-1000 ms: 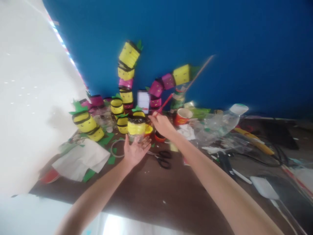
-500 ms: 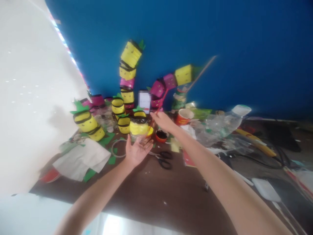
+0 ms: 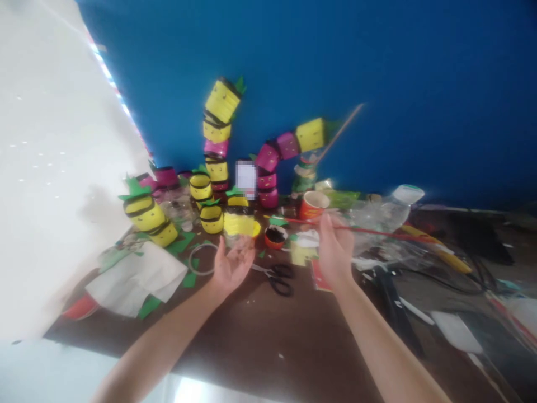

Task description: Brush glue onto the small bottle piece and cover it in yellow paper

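Under the yellow cup (image 3: pixel 237 225), the left hand (image 3: pixel 232 270) cradles it; right of it, the right hand (image 3: pixel 335 254) grips a red stick (image 3: pixel 377 230).

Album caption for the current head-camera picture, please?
Over a cluttered table, the left hand is at a black-rimmed yellow cup while the right hand holds a thin red stick.
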Demonstrator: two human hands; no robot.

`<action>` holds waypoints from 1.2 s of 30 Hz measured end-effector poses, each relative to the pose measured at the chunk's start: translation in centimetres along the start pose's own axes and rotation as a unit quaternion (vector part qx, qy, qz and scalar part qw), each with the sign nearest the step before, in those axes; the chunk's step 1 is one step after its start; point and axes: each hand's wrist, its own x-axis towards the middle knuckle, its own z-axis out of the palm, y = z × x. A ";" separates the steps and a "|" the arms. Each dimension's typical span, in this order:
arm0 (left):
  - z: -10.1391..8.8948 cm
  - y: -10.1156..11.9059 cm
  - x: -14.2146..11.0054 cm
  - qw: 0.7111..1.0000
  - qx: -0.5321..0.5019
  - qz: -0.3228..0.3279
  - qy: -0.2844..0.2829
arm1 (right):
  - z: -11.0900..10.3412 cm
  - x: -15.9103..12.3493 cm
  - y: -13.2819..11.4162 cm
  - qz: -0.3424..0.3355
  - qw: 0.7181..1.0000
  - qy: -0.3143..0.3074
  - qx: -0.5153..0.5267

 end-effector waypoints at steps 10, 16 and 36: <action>-0.6 -0.5 0.3 0.996 0.085 0.004 0.006 | -2.7 -3.8 2.5 0.044 0.974 -0.065 0.213; -1.4 -0.5 0.5 0.993 0.108 -0.021 -0.035 | -1.8 -4.1 2.7 0.058 0.963 -0.091 0.248; -1.3 0.0 0.0 0.985 0.137 -0.081 -0.061 | -1.8 -4.5 2.4 0.086 0.963 -0.031 0.252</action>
